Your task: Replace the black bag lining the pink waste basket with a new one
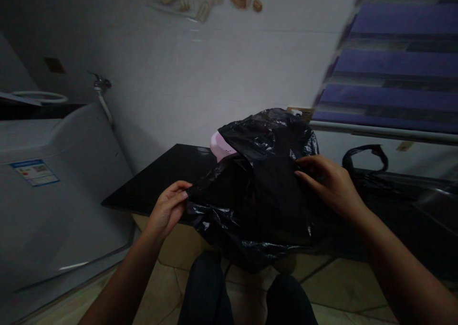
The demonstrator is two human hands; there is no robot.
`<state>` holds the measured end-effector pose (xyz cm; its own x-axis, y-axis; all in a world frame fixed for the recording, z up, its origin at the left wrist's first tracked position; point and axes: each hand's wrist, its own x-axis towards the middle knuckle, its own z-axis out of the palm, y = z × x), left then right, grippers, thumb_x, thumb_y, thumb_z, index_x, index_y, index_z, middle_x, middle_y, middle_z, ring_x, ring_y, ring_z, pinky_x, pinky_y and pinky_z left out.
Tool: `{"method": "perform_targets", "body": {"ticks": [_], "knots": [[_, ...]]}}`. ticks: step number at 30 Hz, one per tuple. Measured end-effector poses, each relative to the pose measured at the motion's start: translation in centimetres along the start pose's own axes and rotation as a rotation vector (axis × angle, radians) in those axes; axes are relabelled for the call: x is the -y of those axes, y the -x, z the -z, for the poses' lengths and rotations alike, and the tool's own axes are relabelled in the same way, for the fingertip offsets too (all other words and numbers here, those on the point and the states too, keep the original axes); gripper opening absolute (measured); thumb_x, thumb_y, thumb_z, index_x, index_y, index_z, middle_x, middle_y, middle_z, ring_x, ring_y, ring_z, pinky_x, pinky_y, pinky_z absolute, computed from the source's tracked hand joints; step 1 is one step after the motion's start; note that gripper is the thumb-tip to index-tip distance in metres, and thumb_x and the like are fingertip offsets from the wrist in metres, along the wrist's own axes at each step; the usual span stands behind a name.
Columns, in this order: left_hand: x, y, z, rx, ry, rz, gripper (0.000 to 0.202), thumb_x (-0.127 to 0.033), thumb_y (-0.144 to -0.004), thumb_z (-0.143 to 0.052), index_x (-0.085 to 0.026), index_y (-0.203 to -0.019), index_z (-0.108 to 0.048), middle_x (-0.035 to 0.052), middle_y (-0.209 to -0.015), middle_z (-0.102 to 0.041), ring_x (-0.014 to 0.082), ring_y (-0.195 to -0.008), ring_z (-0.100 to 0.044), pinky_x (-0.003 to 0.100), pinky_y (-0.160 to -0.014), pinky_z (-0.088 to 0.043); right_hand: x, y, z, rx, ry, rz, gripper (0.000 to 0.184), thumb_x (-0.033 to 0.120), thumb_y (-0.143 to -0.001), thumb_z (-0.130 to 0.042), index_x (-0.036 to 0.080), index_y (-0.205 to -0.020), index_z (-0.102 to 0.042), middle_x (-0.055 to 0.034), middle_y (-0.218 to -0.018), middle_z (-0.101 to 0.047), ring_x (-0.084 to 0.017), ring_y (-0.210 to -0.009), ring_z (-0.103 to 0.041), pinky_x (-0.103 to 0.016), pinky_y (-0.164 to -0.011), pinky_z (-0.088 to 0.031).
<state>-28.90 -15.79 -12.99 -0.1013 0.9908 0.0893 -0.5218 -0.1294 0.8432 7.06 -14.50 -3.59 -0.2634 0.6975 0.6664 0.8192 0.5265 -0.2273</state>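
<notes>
A black plastic bag (279,186) is spread between my hands above the front of the dark counter. My left hand (170,205) pinches the bag's left edge between thumb and fingers. On the other side, my right hand (325,179) is closed on the bag's upper right part, thumb and forefinger together. Behind the bag a pink plastic thing (221,146) shows only its left end; the rest is hidden, so I cannot tell what it is.
The black countertop (153,177) runs along the tiled wall, with a sink (442,203) at the right. A black loop (365,153) stands near the wall. At left are a white washing machine (64,186) and a tap (102,82). A purple striped blind (397,57) hangs upper right.
</notes>
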Motion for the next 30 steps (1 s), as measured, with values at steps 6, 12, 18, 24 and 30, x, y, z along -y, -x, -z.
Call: {"method": "perform_targets", "body": {"ticks": [6,12,18,24,30], "knots": [[-0.7,0.5,-0.2,0.040,0.041,0.032,0.028,-0.023,-0.054,-0.079,-0.017,-0.080,-0.070,0.0035,-0.072,-0.064,0.0159,-0.064,-0.058,0.024,-0.058,-0.046,0.0,-0.1,-0.3,-0.020,-0.020,-0.022,0.029,0.041,-0.087,-0.055,0.016,-0.096,-0.064,-0.0073,-0.084,-0.064,-0.015,-0.072,-0.059,-0.030,-0.070,-0.049],[-0.9,-0.1,-0.3,0.091,0.020,0.001,0.022,-0.032,-0.064,-0.071,-0.016,-0.078,-0.073,0.0068,-0.075,-0.065,0.0186,-0.070,-0.059,0.027,-0.064,-0.047,0.2,-0.1,0.0,-0.036,-0.029,-0.033,0.026,0.039,-0.087,-0.054,0.017,-0.092,-0.065,-0.0071,-0.083,-0.065,-0.015,-0.072,-0.060,-0.030,-0.070,-0.050],[-1.2,-1.5,-1.0,0.085,-0.111,-0.046,0.019,-0.032,-0.068,-0.074,-0.014,-0.077,-0.074,0.0064,-0.079,-0.068,0.0164,-0.073,-0.060,0.023,-0.067,-0.047,0.4,0.1,0.5,-0.049,-0.036,-0.039,0.023,0.036,-0.085,-0.054,0.017,-0.090,-0.066,-0.0069,-0.083,-0.065,-0.015,-0.073,-0.060,-0.028,-0.068,-0.049],[-2.4,-2.4,-3.1,0.145,-0.250,-0.035,0.017,-0.029,-0.065,-0.077,-0.016,-0.076,-0.073,0.0074,-0.079,-0.069,0.0186,-0.076,-0.063,0.024,-0.068,-0.048,0.5,0.4,0.8,-0.035,-0.043,-0.041,0.023,0.037,-0.085,-0.054,0.017,-0.089,-0.065,-0.0066,-0.082,-0.065,-0.015,-0.072,-0.060,-0.029,-0.070,-0.050],[-2.8,-3.1,-4.6,0.201,-0.305,0.018,0.016,-0.028,-0.065,-0.078,-0.017,-0.076,-0.074,0.0061,-0.077,-0.070,0.0164,-0.068,-0.062,0.023,-0.061,-0.047,0.7,0.6,1.3,-0.040,-0.052,-0.041,0.025,0.040,-0.086,-0.054,0.018,-0.089,-0.065,-0.0068,-0.083,-0.065,-0.016,-0.075,-0.061,-0.030,-0.071,-0.050]]}}
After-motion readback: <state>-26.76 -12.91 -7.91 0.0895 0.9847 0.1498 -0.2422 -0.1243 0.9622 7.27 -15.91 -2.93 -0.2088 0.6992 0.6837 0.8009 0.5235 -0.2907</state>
